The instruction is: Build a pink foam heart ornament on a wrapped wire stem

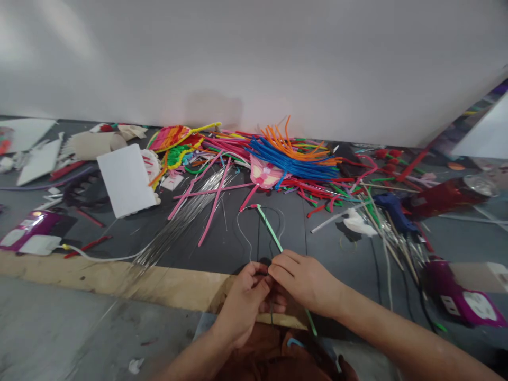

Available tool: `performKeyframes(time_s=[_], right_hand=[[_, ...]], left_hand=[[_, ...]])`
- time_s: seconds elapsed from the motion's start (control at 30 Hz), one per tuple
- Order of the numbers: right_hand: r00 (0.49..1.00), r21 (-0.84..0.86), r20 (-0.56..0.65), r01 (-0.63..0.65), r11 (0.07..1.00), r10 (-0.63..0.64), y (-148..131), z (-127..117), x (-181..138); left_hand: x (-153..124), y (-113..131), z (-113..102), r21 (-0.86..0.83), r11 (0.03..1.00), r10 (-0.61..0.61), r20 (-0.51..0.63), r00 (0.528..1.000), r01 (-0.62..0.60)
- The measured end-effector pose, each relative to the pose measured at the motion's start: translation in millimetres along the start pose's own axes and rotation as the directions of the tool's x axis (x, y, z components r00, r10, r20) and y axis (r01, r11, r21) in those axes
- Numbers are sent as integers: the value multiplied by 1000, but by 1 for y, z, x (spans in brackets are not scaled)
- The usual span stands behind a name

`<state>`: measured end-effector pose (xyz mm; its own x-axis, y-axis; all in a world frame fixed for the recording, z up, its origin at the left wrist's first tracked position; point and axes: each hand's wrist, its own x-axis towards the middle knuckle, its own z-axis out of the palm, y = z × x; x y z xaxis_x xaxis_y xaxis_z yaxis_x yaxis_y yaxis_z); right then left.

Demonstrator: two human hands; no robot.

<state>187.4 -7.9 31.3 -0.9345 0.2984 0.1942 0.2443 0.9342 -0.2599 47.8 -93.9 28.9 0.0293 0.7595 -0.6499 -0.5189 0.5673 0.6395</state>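
Near the table's front edge, my left hand (246, 299) has its fingers closed at the lower end of a thin wire (241, 228) bent into a rounded loop. My right hand (307, 280) meets it there, fingertips pressed together on a light green pipe cleaner (270, 228). One end of this pipe cleaner reaches the top of the loop, beside a short red-pink piece (254, 206); its other end hangs below my right hand. My fingers hide where wire and pipe cleaner meet.
Behind the loop lie blue pipe cleaners (296, 161), orange ones (283, 142) and a pink-and-cream piece (265, 173). Loose wires (186, 211) and a white card (126, 180) are left. A blue glue gun (397, 211), red can (444, 196) and purple package (462, 296) are right.
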Motion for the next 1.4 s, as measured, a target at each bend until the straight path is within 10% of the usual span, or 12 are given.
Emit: performKeyframes(time_s=[0.23, 0.37, 0.63, 0.8, 0.9, 1.1, 1.3, 1.4], right_hand=[[998, 105, -70, 0, 994, 7, 4, 5, -1], [944, 299, -240, -151, 942, 228, 26, -2, -4], [729, 688, 2, -498, 528, 685, 81, -10, 7], [643, 864, 171, -462, 200, 746, 98, -8, 23], [603, 867, 154, -462, 186, 782, 96, -8, 21], [714, 894, 346, -448, 19, 609, 65, -3, 11], [583, 945, 317, -261, -198, 748, 80, -11, 16], [618, 938, 346, -200, -285, 706, 91, -22, 17]], left_hand=[[-2, 1, 0, -56, 998, -20, -41, 999, 18], [-5, 1, -4, -76, 997, -13, -24, 1000, 11], [-8, 3, -7, 19, 1000, -22, 78, 997, 20], [-9, 5, -10, 99, 995, -22, 164, 986, 6], [-8, 11, -15, 112, 994, 5, 136, 991, -20], [-4, 22, -21, 114, 993, 20, 125, 992, -34], [-7, 19, -23, 197, 980, -19, 228, 973, -27], [-8, 17, -21, 247, 969, -60, 262, 963, -7]])
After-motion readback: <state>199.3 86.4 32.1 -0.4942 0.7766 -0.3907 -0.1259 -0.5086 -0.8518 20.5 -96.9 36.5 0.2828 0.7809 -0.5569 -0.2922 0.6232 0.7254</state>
